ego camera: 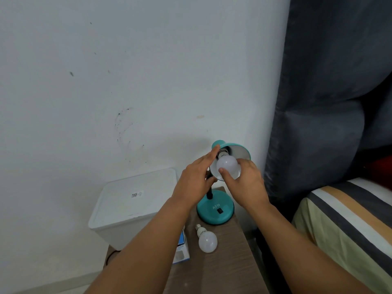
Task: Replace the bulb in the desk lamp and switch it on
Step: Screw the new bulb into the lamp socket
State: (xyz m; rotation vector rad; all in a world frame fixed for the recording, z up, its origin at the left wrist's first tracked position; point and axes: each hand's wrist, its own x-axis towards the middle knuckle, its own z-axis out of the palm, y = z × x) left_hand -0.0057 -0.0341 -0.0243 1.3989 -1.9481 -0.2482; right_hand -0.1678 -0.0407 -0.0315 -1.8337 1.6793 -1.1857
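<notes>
A teal desk lamp stands on a narrow wooden table (229,262), its round base (215,211) carrying a black switch (220,211). Its shade (239,150) is tipped toward me. A white bulb (227,166) sits at the shade's mouth with its screw end at the socket. My right hand (246,185) grips this bulb with thumb and fingers. My left hand (196,180) holds the shade's left side and neck, fingers reaching to the teal cap. A second white bulb (207,240) lies loose on the table in front of the base.
A blue and white bulb box (182,250) lies at the table's left edge, partly under my left forearm. A white lidded bin (131,206) stands left of the table against the wall. A dark padded headboard (328,102) and a striped bed (350,225) are to the right.
</notes>
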